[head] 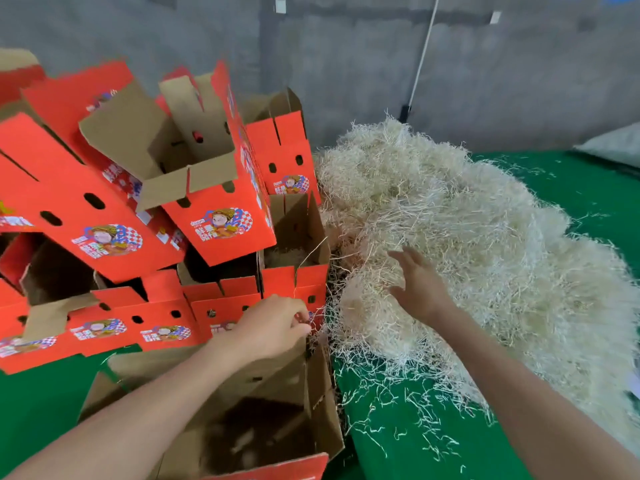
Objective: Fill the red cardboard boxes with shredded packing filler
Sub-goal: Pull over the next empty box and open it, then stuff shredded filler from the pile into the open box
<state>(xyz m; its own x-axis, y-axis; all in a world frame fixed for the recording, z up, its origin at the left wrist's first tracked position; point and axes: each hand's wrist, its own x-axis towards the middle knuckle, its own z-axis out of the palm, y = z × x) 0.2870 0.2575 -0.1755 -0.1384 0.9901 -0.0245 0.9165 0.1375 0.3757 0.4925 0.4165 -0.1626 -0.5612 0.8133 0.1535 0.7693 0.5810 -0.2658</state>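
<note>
A single camera, worn on the head, looks forward and down over both forearms, which enter from the bottom edge. It sits close: the left hand (273, 327) and right hand (420, 289) lie mid-frame in the wide-angle view. Left of the left fingers (301, 323) rise the stacked red boxes (214, 216). Beyond and right of the right fingertips (398, 256) spreads the shredded filler (485, 237). Beneath the left fingers, an open box (322, 420) is seen steeply from above.

A leaning stack of red boxes (138, 220) walls off the left; the filler heap (478, 258) crowds the right; the open box (322, 410) below gapes upward; the green cloth (408, 452) beside it carries only loose strands.
</note>
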